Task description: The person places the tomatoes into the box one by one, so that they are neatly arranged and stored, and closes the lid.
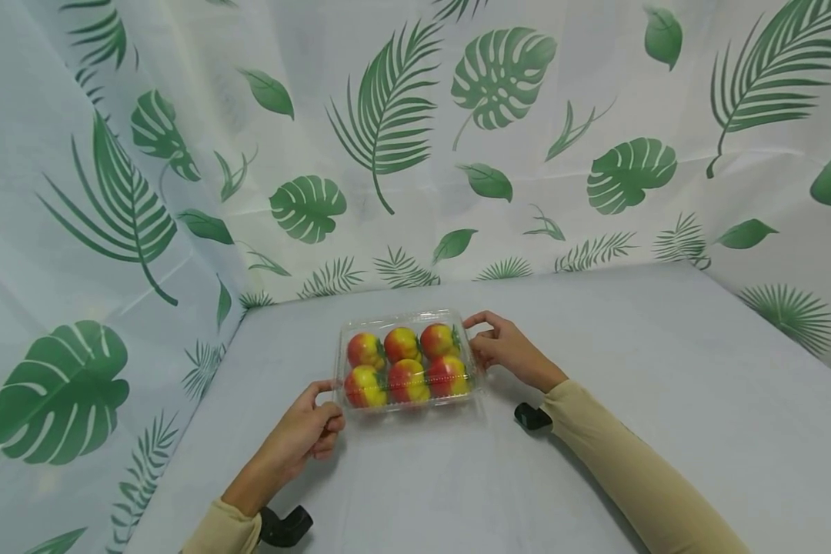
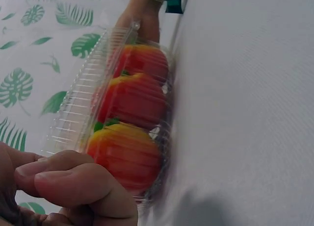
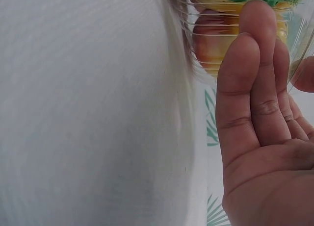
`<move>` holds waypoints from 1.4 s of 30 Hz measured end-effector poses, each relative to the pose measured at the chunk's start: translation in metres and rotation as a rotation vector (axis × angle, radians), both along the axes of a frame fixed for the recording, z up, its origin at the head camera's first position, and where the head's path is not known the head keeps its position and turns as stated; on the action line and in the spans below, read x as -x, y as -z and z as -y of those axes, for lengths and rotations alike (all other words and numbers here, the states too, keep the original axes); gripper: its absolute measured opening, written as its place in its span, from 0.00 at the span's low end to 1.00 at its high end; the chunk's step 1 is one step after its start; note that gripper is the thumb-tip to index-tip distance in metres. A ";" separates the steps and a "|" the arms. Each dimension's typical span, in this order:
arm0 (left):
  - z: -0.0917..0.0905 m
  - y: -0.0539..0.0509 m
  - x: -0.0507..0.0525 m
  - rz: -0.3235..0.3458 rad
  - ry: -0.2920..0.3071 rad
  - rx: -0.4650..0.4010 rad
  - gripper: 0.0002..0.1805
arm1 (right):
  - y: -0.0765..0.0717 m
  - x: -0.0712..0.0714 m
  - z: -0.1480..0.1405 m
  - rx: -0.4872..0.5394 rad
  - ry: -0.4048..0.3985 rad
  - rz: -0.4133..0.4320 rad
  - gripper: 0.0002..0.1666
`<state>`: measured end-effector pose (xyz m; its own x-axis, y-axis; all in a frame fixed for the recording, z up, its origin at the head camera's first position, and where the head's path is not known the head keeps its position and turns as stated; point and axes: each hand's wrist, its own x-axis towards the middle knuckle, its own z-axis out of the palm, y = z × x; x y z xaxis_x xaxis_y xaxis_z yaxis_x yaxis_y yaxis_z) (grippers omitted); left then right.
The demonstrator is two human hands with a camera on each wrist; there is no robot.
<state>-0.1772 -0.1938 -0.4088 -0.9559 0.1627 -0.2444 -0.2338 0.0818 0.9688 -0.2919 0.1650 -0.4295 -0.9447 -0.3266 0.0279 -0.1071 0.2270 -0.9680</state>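
A clear plastic clamshell box [image 1: 407, 410] with a ridged rim sits at the middle of the table. Through its lid several red-and-yellow fruits [image 1: 408, 380] with bits of green leaf show in two rows. At the box's near left corner my left hand [image 1: 303, 427] grips the edge, its other fingers curled beneath the index finger. On the opposite side my right hand [image 1: 508, 350] holds the right end, the index finger reaching to the far corner. The right wrist view shows several fingers [image 3: 265, 103] fairly straight beside the ribbed wall; where the thumb presses is partly hidden.
The white table [image 1: 595, 338] runs back to a white curtain [image 1: 402, 231] printed with green leaves, which also hangs along the left and right. Black wrist mounts [image 1: 532, 417] hang under both forearms, close to the tabletop.
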 end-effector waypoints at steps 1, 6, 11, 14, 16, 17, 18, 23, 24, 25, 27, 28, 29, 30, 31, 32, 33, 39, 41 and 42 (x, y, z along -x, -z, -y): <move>0.000 0.000 0.000 -0.002 -0.006 0.004 0.26 | 0.000 0.000 0.000 -0.001 -0.001 0.000 0.24; -0.002 0.001 0.002 -0.029 -0.062 0.081 0.31 | -0.002 0.001 0.001 -0.009 -0.007 -0.013 0.24; -0.002 0.000 0.003 -0.119 -0.111 0.222 0.37 | -0.004 0.004 0.003 -0.018 -0.004 -0.022 0.25; -0.001 0.000 0.003 -0.182 -0.120 0.272 0.39 | -0.005 0.005 0.004 -0.017 -0.004 -0.026 0.26; -0.001 0.001 0.003 -0.218 -0.102 0.295 0.40 | -0.005 0.006 0.005 -0.014 -0.007 -0.029 0.26; -0.001 0.002 0.004 -0.237 -0.088 0.300 0.41 | -0.005 0.006 0.005 -0.015 -0.007 -0.030 0.26; -0.001 0.004 0.004 -0.258 -0.073 0.304 0.42 | -0.006 0.006 0.006 -0.014 -0.008 -0.031 0.26; 0.001 0.008 0.005 -0.316 -0.013 0.343 0.47 | -0.008 0.007 0.008 -0.018 -0.013 -0.035 0.25; 0.001 0.009 0.005 -0.314 -0.008 0.356 0.48 | -0.008 0.007 0.008 -0.022 -0.016 -0.036 0.25; 0.001 0.009 0.005 -0.306 -0.005 0.368 0.50 | -0.009 0.007 0.008 -0.028 -0.019 -0.036 0.25; 0.002 0.009 0.004 -0.292 0.000 0.394 0.54 | -0.011 0.006 0.009 -0.043 -0.032 -0.041 0.25; 0.002 0.009 0.005 -0.290 0.001 0.403 0.55 | -0.013 0.006 0.008 -0.053 -0.038 -0.043 0.26; 0.002 0.009 0.005 -0.287 0.006 0.410 0.56 | -0.014 0.006 0.008 -0.061 -0.044 -0.044 0.27; 0.002 0.009 0.006 -0.284 0.012 0.411 0.57 | -0.016 0.005 0.008 -0.070 -0.051 -0.043 0.27; 0.001 0.009 0.007 -0.280 0.015 0.412 0.57 | -0.017 0.004 0.007 -0.075 -0.057 -0.040 0.28; 0.001 0.009 0.007 -0.283 0.020 0.412 0.58 | -0.018 0.004 0.006 -0.080 -0.065 -0.040 0.28; 0.001 0.010 0.008 -0.287 0.023 0.412 0.58 | -0.018 0.003 0.005 -0.086 -0.072 -0.036 0.29; -0.003 0.015 0.007 -0.274 0.025 0.460 0.57 | -0.016 -0.011 -0.003 -0.140 -0.093 -0.011 0.34; -0.004 0.017 0.007 -0.268 0.024 0.470 0.57 | -0.016 -0.017 -0.004 -0.148 -0.092 -0.009 0.34; -0.004 0.017 0.008 -0.268 0.024 0.473 0.57 | -0.016 -0.020 -0.004 -0.145 -0.092 -0.009 0.34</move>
<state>-0.1849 -0.1900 -0.4262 -0.9922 0.1165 -0.0447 0.0234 0.5259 0.8502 -0.2720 0.1695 -0.4139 -0.9105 -0.4130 -0.0174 -0.1425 0.3531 -0.9247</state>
